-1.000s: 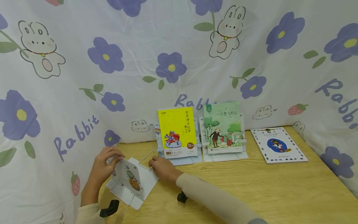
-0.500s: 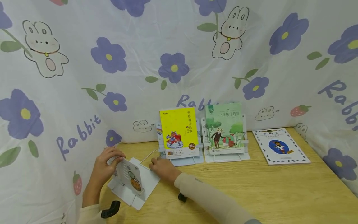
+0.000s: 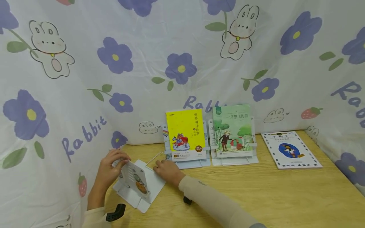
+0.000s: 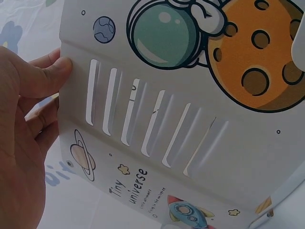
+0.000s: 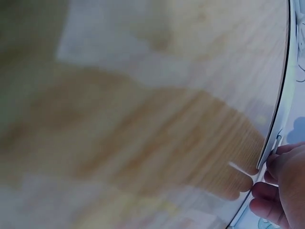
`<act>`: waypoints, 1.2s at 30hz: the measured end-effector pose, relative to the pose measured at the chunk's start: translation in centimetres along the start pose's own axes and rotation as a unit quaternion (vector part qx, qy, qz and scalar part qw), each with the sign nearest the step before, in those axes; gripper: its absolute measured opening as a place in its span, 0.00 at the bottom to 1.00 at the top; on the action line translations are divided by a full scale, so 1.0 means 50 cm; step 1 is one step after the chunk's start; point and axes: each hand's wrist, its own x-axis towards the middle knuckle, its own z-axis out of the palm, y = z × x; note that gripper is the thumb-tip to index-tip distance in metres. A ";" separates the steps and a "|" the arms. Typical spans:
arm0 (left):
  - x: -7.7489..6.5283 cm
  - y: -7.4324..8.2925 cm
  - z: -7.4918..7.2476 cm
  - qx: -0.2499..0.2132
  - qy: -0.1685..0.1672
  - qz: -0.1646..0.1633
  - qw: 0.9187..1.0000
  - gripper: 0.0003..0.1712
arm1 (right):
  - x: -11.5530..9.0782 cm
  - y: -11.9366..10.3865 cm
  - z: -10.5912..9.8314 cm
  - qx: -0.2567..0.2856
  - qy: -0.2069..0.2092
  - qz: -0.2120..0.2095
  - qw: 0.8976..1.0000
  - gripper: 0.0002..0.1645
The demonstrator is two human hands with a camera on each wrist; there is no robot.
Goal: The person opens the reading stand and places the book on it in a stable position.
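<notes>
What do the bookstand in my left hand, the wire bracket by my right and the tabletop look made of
Bookstand: probably painted metal, smooth, judging by the thin panel with cut slots; plastic possible. Wire bracket: likely metal, painted white, from its slim bent rod. Tabletop: wood or laminate, satin, showing grain.

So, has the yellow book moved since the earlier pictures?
No. The yellow book keeps its place against the printed word on the cloth behind it; both slid rightward together in the head view, so the camera probably turned.

The right hand (image 3: 168, 172) has shifted slightly toward the white stand (image 3: 138, 179).
</notes>
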 end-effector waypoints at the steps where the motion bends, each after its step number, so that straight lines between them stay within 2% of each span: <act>1: 0.000 0.000 0.001 -0.001 0.000 0.000 1.000 0.20 | 0.001 0.000 0.001 -0.002 0.001 -0.005 1.000 0.17; 11: -0.002 0.001 0.006 -0.004 0.004 -0.005 1.000 0.21 | 0.007 0.007 0.008 -0.054 -0.011 -0.041 0.998 0.15; 18: 0.001 0.000 0.008 0.001 0.005 -0.012 1.000 0.20 | 0.006 0.015 0.008 -0.066 -0.025 -0.051 0.996 0.15; 24: 0.004 -0.002 0.010 0.002 0.006 -0.012 1.000 0.19 | 0.003 0.020 0.006 -0.058 -0.019 -0.039 0.997 0.15; 31: 0.000 -0.005 0.010 0.001 0.015 0.002 1.000 0.20 | -0.003 0.018 0.012 -0.018 0.033 -0.020 0.999 0.11; 36: -0.001 -0.007 0.011 0.006 0.014 -0.002 1.000 0.20 | -0.007 0.015 0.009 0.014 0.046 -0.002 0.999 0.10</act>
